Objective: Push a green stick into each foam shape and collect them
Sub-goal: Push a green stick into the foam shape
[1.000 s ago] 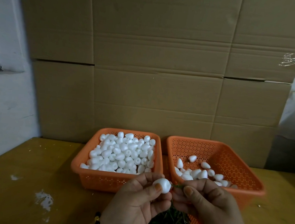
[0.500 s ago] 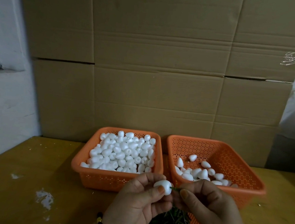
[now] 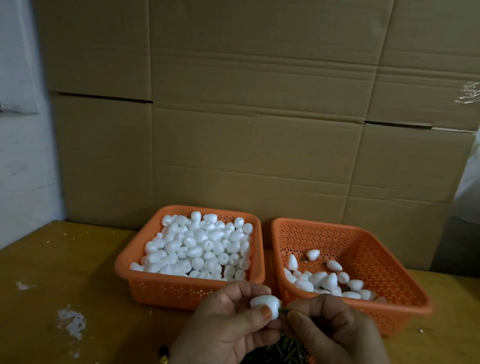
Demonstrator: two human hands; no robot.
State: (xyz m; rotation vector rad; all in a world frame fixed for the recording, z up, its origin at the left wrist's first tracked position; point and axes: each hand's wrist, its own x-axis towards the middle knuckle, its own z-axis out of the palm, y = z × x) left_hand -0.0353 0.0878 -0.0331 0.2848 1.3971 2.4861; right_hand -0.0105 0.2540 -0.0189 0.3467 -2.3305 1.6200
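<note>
The foam shape [image 3: 265, 305], pinched by the left hand [image 3: 220, 331] near the baskets, met a green stick [image 3: 283, 310] pinched in the right hand [image 3: 335, 335]; an off-centre push risked piercing its side.

Hands hide most of the green stick pile [image 3: 278, 362], cut off below.

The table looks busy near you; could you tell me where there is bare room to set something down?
The table lies bare left of the left basket, and right of the right basket. It is crowded in front, around both hands and the green sticks.
</note>
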